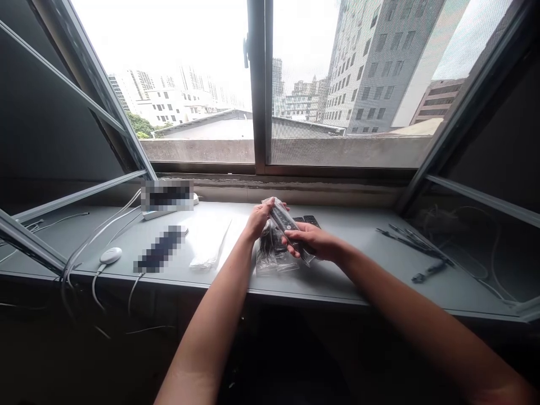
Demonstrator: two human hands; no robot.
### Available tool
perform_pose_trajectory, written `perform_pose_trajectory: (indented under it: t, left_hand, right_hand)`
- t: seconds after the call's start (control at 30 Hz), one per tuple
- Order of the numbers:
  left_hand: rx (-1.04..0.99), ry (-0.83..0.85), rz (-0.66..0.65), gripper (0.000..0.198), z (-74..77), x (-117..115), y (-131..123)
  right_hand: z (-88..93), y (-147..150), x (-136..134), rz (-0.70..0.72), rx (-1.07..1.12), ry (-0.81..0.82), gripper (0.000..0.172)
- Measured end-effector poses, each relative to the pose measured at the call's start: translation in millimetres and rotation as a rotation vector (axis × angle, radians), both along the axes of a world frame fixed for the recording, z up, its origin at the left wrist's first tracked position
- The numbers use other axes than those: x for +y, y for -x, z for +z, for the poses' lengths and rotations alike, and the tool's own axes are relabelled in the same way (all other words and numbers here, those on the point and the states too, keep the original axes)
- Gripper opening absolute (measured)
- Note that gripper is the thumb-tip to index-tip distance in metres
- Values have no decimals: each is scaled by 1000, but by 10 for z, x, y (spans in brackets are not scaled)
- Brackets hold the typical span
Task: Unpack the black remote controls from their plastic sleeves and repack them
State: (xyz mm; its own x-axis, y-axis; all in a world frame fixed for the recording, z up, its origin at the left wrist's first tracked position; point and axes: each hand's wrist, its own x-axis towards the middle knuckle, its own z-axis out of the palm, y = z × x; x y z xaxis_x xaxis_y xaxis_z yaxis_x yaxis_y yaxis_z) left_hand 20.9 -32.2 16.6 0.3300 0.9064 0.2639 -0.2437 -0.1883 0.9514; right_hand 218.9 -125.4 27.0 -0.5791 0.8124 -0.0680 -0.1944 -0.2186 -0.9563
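Both hands hold a dark remote control in a clear plastic bag (283, 217), tilted above the table. My left hand (259, 218) pinches the bag's upper end. Lower down, my right hand (307, 237) is closed around the remote, thumb on top. Beneath and behind them lie several dark bagged things (270, 250), partly hidden by the hands. Two dark remote controls (311, 220) show just beyond my right hand. To the left of my left hand is a stack of thin white plastic bags (208, 244).
A grey table (337, 284) runs below a window. On its left are a blurred-out dark object (162, 250), a white round device (110, 256) with a cable, and a white power strip (154, 214). Dark cables (415, 242) lie at right. Metal frames (105, 115) flank both sides.
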Motion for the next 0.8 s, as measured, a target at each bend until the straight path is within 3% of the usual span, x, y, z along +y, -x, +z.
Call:
perform_pose_trajectory:
  t: [0.3,0.5,0.8]
  left_hand:
    - [28,22,-40,63,-62,61,-9]
    - [-38,6,62,60,-66,77,-4]
    - [21,3,122,59,-107,109,-38]
  right_hand:
    - [-51,-20,57,-52,2,-44,35]
    - [-84,-12,69,-49,-2,-18,34]
    - [-47,4,52,-75,14,4,35]
